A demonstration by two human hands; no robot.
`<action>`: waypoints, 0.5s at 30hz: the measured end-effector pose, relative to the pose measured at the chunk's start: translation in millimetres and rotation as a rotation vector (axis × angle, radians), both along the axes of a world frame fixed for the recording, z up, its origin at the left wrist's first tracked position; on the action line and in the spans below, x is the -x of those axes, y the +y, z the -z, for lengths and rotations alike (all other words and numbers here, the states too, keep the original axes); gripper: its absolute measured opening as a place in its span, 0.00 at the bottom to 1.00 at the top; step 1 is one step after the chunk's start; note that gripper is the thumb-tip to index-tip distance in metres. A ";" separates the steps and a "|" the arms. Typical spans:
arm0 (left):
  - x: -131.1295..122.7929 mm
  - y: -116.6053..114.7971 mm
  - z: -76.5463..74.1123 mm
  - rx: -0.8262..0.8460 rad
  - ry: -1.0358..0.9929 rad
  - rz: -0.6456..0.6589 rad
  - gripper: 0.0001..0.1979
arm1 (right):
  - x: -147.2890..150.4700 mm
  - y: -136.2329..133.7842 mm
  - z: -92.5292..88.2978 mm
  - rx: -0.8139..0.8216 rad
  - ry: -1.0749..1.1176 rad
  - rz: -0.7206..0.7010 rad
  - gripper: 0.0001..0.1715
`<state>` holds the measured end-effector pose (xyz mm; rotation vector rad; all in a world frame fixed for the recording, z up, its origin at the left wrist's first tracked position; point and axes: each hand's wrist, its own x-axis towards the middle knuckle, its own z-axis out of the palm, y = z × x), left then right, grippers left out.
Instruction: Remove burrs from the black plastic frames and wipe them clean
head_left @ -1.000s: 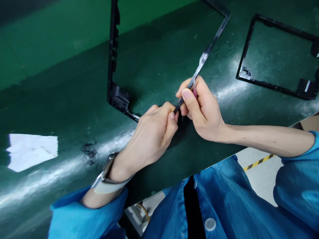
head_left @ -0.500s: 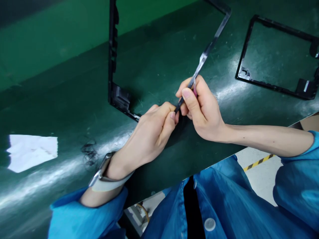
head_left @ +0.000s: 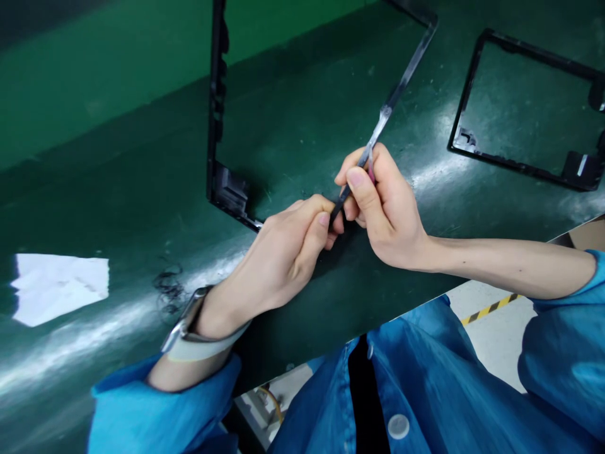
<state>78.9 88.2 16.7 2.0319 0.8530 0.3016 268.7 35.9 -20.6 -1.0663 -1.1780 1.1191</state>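
Note:
A large black plastic frame (head_left: 217, 101) rises from my hands toward the top of the view. My left hand (head_left: 290, 246), with a watch (head_left: 189, 321) on its wrist, is closed around the frame's near corner. My right hand (head_left: 385, 205) is closed beside it, thumb and fingers pinching the frame's right-hand bar. A thin pale and pinkish piece (head_left: 371, 165) shows between the right fingers; its kind I cannot make out, as most of it is hidden. The hands are close together, a small gap between them.
A second black frame (head_left: 524, 169) lies on the green table (head_left: 142, 208) at the right. On the left lie a torn white paper (head_left: 61, 287) and thin dark shavings (head_left: 170, 287). The table's near edge runs diagonally before my blue jacket (head_left: 425, 378).
My left hand has shifted slightly left and its fingertips show more. The held frame's left side has tilted a little to the right. My right hand has barely moved.

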 end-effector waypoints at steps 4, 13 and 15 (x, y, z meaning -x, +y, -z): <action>0.1 1.3 -1.4 0.006 0.004 0.009 0.15 | -0.8 -0.8 1.6 -0.030 0.008 0.005 0.16; -0.7 4.1 0.5 0.008 0.025 -0.003 0.18 | -5.8 1.7 1.6 0.089 -0.023 -0.054 0.20; 0.5 6.8 -0.3 0.027 0.016 0.001 0.18 | -5.8 3.7 2.4 0.102 -0.004 -0.110 0.22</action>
